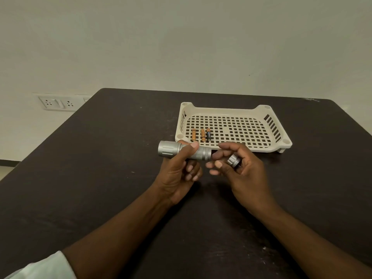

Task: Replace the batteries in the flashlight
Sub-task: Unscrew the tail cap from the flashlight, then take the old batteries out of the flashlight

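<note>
My left hand [182, 168] grips a silver flashlight body [201, 153], which lies level above the table with its wide head pointing left and its open tail end pointing right. My right hand [241, 168] holds the unscrewed silver tail cap [234, 160] against its palm with curled fingers. Its index finger and thumb reach toward the open tail end. Three small batteries [203, 135] lie side by side in the near left corner of a cream perforated tray [281, 135]; two are orange and one is black with a copper top.
The dark table [100, 178] spreads under both arms; its far edge meets a pale wall. A white wall socket plate [58, 102] sits beyond the table's left corner. A white sleeve [40, 266] shows at the bottom left.
</note>
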